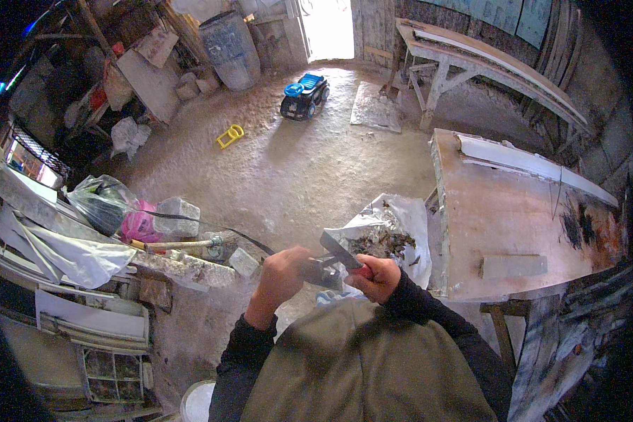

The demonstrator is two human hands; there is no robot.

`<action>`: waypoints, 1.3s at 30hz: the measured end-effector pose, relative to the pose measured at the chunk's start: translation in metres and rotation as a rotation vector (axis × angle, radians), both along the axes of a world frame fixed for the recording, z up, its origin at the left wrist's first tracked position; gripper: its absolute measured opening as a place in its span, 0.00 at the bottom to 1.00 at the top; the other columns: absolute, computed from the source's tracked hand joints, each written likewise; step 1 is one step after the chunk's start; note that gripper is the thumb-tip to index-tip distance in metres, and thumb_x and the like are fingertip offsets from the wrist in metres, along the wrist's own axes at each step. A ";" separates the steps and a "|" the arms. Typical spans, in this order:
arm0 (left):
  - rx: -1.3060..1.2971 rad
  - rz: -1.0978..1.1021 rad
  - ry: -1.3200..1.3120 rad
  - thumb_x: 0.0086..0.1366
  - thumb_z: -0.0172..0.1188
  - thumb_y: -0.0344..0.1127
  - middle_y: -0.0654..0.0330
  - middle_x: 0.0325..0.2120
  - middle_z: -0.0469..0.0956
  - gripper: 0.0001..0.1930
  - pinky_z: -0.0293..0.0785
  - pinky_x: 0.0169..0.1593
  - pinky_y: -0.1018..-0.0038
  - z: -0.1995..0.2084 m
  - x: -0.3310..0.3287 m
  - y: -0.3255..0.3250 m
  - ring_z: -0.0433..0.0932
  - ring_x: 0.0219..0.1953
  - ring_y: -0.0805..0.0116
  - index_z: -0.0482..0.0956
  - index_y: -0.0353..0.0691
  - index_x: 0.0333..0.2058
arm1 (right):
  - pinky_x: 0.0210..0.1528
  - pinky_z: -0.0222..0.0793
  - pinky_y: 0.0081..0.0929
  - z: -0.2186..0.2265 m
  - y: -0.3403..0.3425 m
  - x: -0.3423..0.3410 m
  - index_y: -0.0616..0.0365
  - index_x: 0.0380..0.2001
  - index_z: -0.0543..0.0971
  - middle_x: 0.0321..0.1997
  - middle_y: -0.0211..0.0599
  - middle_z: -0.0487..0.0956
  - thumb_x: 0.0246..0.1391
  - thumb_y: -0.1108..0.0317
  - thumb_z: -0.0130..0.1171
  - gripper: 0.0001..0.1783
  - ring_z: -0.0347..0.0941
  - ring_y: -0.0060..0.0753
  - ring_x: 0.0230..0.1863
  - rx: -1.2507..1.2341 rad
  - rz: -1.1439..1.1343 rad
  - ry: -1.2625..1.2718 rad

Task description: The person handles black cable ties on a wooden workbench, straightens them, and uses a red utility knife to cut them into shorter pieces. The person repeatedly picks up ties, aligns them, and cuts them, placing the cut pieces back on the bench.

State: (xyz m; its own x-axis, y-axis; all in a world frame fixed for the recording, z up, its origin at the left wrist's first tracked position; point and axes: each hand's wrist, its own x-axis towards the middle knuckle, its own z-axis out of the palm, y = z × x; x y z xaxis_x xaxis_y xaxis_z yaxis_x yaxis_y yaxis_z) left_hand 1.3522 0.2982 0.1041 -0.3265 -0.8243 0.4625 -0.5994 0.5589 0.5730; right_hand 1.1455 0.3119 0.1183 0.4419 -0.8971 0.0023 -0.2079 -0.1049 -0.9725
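In front of my body, my left hand (283, 276) is closed around a dark object (321, 273) whose shape is partly hidden by the fingers. A thin black strap (225, 229) runs from this hand leftward toward the plastic bags. My right hand (378, 278) grips a flat-bladed tool (341, 252) by its red handle. Its broad, dark blade points up and left, crossing over or against the dark object; I cannot tell whether they touch. Beyond my hands, a white sack (415, 232) lies spread on the floor with brown debris (385, 243) on it.
A pinkish board table (471, 232) stands at right, a long workbench (485, 63) behind it. At left are a clear bag (100, 204), a pink bag (141, 224), pale blocks (177, 216) and a wooden-handled tool (176, 245). A blue toy vehicle (304, 97) and yellow piece (230, 136) lie farther off.
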 end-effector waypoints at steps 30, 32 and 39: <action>0.365 -0.105 0.359 0.56 0.46 0.34 0.59 0.34 0.71 0.10 0.63 0.39 0.75 -0.008 0.006 -0.035 0.68 0.34 0.73 0.72 0.35 0.32 | 0.08 0.56 0.13 -0.013 0.021 -0.138 0.53 0.25 0.66 0.12 0.23 0.64 0.46 0.60 0.51 0.10 0.59 0.16 0.09 0.273 -0.672 -0.521; 0.386 -0.119 0.352 0.56 0.46 0.34 0.61 0.31 0.72 0.10 0.63 0.37 0.76 0.003 -0.029 -0.039 0.68 0.32 0.72 0.72 0.35 0.31 | 0.09 0.57 0.13 -0.013 0.027 -0.122 0.53 0.25 0.66 0.14 0.23 0.65 0.46 0.62 0.51 0.08 0.60 0.16 0.11 0.330 -0.678 -0.614; 0.864 -0.261 0.676 0.56 0.48 0.43 0.68 0.13 0.63 0.13 0.50 0.15 0.84 -0.021 -0.134 -0.036 0.56 0.13 0.83 0.68 0.41 0.21 | 0.13 0.53 0.18 -0.007 0.044 -0.134 0.56 0.26 0.67 0.10 0.26 0.64 0.45 0.60 0.53 0.11 0.58 0.16 0.10 0.128 -0.173 -0.080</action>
